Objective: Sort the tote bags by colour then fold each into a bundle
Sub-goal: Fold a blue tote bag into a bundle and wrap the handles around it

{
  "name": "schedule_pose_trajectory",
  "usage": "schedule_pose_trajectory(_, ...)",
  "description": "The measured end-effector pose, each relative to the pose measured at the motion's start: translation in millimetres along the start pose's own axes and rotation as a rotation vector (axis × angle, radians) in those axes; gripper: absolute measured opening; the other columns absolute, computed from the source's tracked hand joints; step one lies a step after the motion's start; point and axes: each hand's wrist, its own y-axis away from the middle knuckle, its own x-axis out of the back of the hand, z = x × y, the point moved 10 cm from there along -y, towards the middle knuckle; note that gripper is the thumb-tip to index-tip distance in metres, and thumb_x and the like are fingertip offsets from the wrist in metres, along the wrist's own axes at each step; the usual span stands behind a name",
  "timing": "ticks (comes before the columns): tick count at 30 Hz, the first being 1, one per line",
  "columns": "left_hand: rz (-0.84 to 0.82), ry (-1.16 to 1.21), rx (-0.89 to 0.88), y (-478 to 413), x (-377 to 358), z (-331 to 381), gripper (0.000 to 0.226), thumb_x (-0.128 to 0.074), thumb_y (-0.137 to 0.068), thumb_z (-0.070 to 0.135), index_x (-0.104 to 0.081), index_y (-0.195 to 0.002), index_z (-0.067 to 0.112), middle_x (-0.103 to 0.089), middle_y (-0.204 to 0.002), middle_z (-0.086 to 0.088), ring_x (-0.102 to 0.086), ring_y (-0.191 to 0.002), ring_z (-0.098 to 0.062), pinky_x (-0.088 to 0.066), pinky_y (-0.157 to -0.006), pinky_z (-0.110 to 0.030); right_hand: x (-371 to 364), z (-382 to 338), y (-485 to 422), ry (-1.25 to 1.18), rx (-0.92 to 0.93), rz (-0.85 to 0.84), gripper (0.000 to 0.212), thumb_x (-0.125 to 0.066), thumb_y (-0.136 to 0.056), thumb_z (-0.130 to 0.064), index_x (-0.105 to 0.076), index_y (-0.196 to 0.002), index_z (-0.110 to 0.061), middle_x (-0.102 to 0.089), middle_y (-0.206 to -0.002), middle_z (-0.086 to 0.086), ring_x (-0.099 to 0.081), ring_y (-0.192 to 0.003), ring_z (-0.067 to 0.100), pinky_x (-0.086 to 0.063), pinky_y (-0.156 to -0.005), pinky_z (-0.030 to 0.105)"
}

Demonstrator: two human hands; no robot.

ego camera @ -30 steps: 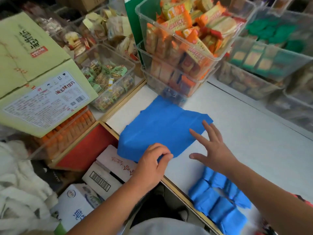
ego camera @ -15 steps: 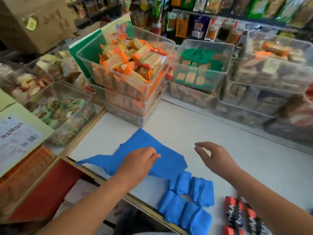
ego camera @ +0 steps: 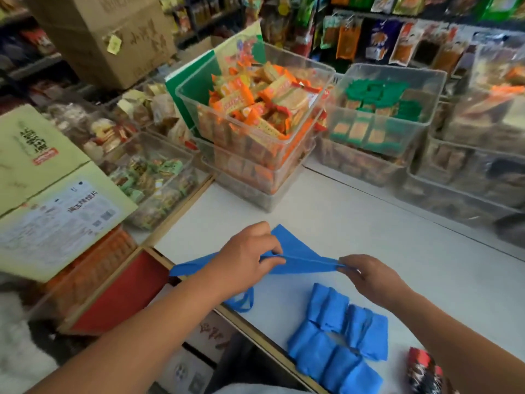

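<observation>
A blue tote bag (ego camera: 301, 258) lies folded into a narrow strip on the white counter (ego camera: 355, 223). My left hand (ego camera: 247, 260) pinches its folded edge near the middle. My right hand (ego camera: 372, 277) pinches the strip's right end. The bag's left end and a blue handle loop (ego camera: 243, 304) hang over the counter's front edge. Several folded blue bundles (ego camera: 338, 345) lie in a cluster near the front edge, below my right hand. A red-and-black patterned bundle (ego camera: 423, 371) sits at the bottom right, partly hidden by my right forearm.
Clear plastic bins of snacks (ego camera: 255, 115) stand stacked along the back of the counter, more bins (ego camera: 380, 109) to the right. Cardboard boxes (ego camera: 48, 194) sit at the left. Below the counter's wooden edge (ego camera: 255, 328) are a red box (ego camera: 119, 297) and cartons.
The flat blue bag has been folded over into a narrow strip. Both hands moved from resting on or hovering above it to pinching its edge. The camera tilted up.
</observation>
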Motion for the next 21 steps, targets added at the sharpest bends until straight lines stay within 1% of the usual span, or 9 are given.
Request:
schedule_pose_trajectory(2, -0.002, -0.100, -0.077, -2.3, 12.1, 2.1, 0.010, -0.078, -0.089, 0.021, -0.071, -0.093, 0.015, -0.049, -0.089, 0.007, -0.040, -0.079, 0.002, -0.034, -0.070, -0.014, 39.9, -4.8, -3.8, -0.047, -0.002, 0.182, 0.017, -0.061, -0.101, -0.023, -0.076, -0.110, -0.022, -0.075, -0.093, -0.004, -0.069, -0.088, 0.024, -0.056, -0.079, 0.042)
schedule_pose_trajectory(5, 0.064, -0.309, -0.187, -16.2, 29.5, 7.7, 0.006, -0.073, -0.089, 0.022, -0.072, -0.094, 0.019, -0.051, -0.087, 0.005, -0.050, -0.084, -0.016, -0.045, -0.068, -0.033, 109.6, -5.1, 3.4, -0.106, -0.018, 0.457, 0.025, -0.060, -0.098, -0.004, -0.075, -0.113, -0.017, -0.065, -0.068, -0.002, -0.057, -0.058, 0.020, -0.048, -0.063, 0.034)
schedule_pose_trajectory(6, 0.112, -0.345, -0.213, -24.0, 36.5, 12.8, 0.007, -0.069, -0.089, 0.024, -0.072, -0.092, 0.019, -0.050, -0.085, 0.004, -0.052, -0.082, -0.021, -0.046, -0.065, -0.037, 132.8, -5.0, 9.9, -0.095, -0.009, 0.555, 0.028, -0.058, -0.097, -0.001, -0.075, -0.116, -0.013, -0.069, -0.075, 0.002, -0.060, -0.063, 0.019, -0.047, -0.068, 0.030)
schedule_pose_trajectory(8, 0.217, -0.382, -0.264, -42.2, 48.5, 30.9, 0.010, -0.063, -0.087, 0.021, -0.072, -0.090, 0.019, -0.051, -0.084, 0.002, -0.052, -0.080, -0.025, -0.043, -0.062, -0.037, 168.6, -3.6, 30.1, -0.036, 0.055, 0.742, 0.033, -0.053, -0.096, -0.003, -0.072, -0.122, -0.006, -0.075, -0.112, 0.011, -0.070, -0.104, 0.023, -0.047, -0.096, 0.026)
schedule_pose_trajectory(10, 0.302, -0.398, -0.350, -59.1, 55.2, 56.9, 0.015, -0.060, -0.082, 0.014, -0.073, -0.089, 0.016, -0.055, -0.085, -0.002, -0.053, -0.079, -0.028, -0.040, -0.065, -0.036, 184.3, 1.7, 54.8, 0.050, 0.116, 0.834, 0.038, -0.047, -0.099, -0.014, -0.067, -0.129, 0.000, -0.064, -0.136, 0.017, -0.056, -0.132, 0.032, -0.034, -0.117, 0.025)
schedule_pose_trajectory(12, 0.321, -0.368, -0.434, -74.1, 50.3, 73.9, 0.019, -0.064, -0.076, 0.005, -0.073, -0.091, 0.012, -0.057, -0.087, -0.005, -0.054, -0.080, -0.029, -0.041, -0.067, -0.038, 180.9, 17.9, 79.2, 0.138, 0.111, 0.853, 0.043, -0.042, -0.104, -0.022, -0.063, -0.134, 0.001, -0.055, -0.145, 0.022, -0.046, -0.141, 0.037, -0.027, -0.123, 0.031)
schedule_pose_trajectory(15, 0.190, -0.311, -0.476, -91.4, 12.3, 65.1, 0.028, -0.071, -0.067, 0.000, -0.072, -0.093, 0.011, -0.060, -0.097, -0.005, -0.059, -0.088, -0.028, -0.045, -0.075, -0.039, 148.9, 50.4, 110.7, 0.224, 0.028, 0.809, 0.046, -0.036, -0.109, -0.031, -0.063, -0.137, -0.006, -0.052, -0.148, 0.022, -0.043, -0.143, 0.041, -0.037, -0.117, 0.051)
schedule_pose_trajectory(18, -0.019, -0.265, -0.442, -93.0, -44.8, 30.9, 0.021, -0.065, -0.075, 0.014, -0.073, -0.095, 0.014, -0.067, -0.106, -0.002, -0.065, -0.094, -0.026, -0.047, -0.085, -0.037, 95.3, 80.1, 125.2, 0.327, -0.128, 0.658, 0.050, -0.032, -0.108, -0.046, -0.070, -0.129, -0.021, -0.064, -0.137, 0.010, -0.056, -0.133, 0.036, -0.045, -0.103, 0.064)
schedule_pose_trajectory(21, -0.131, -0.150, -0.337, -92.5, -87.0, -10.0, 0.027, -0.058, -0.088, 0.035, -0.076, -0.096, 0.016, -0.073, -0.102, 0.002, -0.067, -0.091, -0.019, -0.050, -0.084, -0.037, 60.0, 96.3, 126.2, 0.291, -0.273, 0.554, 0.046, -0.043, -0.097, -0.056, -0.079, -0.106, -0.029, -0.076, -0.112, -0.002, -0.070, -0.111, 0.027, -0.049, -0.094, 0.062)
